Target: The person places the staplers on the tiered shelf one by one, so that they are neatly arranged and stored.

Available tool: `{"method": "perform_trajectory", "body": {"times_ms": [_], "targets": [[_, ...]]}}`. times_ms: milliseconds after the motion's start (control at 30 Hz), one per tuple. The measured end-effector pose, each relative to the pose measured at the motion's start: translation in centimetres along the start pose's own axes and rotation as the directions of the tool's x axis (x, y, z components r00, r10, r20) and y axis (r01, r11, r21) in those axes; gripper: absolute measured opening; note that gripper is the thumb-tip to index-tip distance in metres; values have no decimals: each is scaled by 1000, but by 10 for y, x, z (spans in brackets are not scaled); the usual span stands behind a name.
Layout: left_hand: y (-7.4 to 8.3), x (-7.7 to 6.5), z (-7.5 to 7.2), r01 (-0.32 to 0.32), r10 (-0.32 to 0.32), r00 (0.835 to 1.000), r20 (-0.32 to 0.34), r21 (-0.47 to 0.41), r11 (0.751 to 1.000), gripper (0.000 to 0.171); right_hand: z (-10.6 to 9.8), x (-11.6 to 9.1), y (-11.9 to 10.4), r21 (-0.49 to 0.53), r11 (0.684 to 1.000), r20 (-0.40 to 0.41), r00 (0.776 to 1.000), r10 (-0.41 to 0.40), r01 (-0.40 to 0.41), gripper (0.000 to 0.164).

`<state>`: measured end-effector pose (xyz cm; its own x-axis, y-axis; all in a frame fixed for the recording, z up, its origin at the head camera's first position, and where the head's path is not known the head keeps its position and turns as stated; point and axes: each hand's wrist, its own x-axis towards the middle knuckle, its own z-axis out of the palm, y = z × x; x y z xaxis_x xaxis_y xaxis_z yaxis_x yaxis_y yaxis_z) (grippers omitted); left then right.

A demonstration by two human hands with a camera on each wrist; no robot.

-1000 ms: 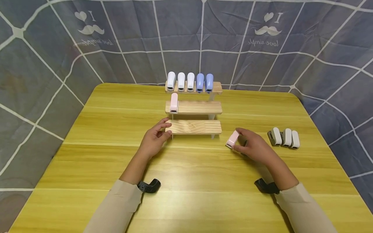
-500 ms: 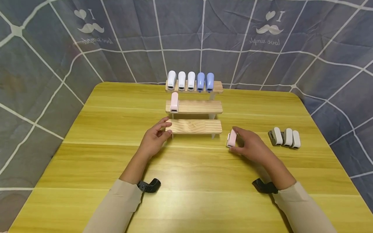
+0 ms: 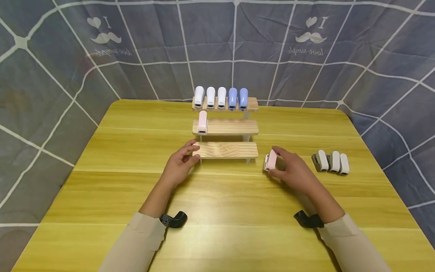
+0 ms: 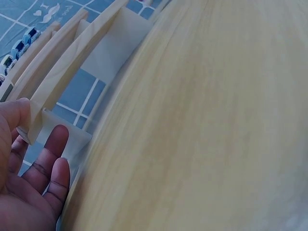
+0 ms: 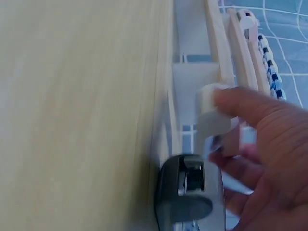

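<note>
A three-tier wooden display rack (image 3: 225, 150) stands mid-table. My left hand (image 3: 178, 166) grips the left end of its lowest board, which shows between thumb and fingers in the left wrist view. To the rack's right, my right hand (image 3: 295, 170) pinches a small pink stapler (image 3: 271, 160) by its two ends, low over the table; whether it touches is unclear. Another pink stapler (image 3: 202, 121) sits at the left of the middle board. Beneath the right palm, the right wrist view reveals a dark grey and white stapler (image 5: 187, 192), largely hidden in the head view.
On the top board stand three white staplers (image 3: 210, 97) and two blue staplers (image 3: 232, 98), side by side. Three white staplers with grey parts (image 3: 334, 161) lie on the table (image 3: 224, 226) right of the right hand. A grey-blue checked cloth (image 3: 163, 45) hangs behind.
My right hand has turned the pink stapler slightly, and its side now faces more to the left. The left hand stays at the rack's end.
</note>
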<state>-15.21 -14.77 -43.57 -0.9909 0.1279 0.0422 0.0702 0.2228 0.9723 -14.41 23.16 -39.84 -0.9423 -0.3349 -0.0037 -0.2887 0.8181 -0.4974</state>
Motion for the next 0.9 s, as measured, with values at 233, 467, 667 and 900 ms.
{"method": "perform_trajectory", "body": {"times_ms": [233,467,667,900], "targets": [[-1,-1,0,-14,14,1000,-6,-3,1000,30,-12,-2,-8,243,969,-85,996,-17,37,75],[32,-13,-2,16,-16,1000,16,3,1000,31,-19,13,-24,381,916,-111,990,-85,122,72],[14,-6,-1,15,-15,1000,12,4,1000,33,-16,32,-46,408,889,-151,976,-160,209,69],[0,-1,-1,-9,9,1000,2,0,1000,32,-9,60,-77,408,869,-154,960,-236,279,70]]}}
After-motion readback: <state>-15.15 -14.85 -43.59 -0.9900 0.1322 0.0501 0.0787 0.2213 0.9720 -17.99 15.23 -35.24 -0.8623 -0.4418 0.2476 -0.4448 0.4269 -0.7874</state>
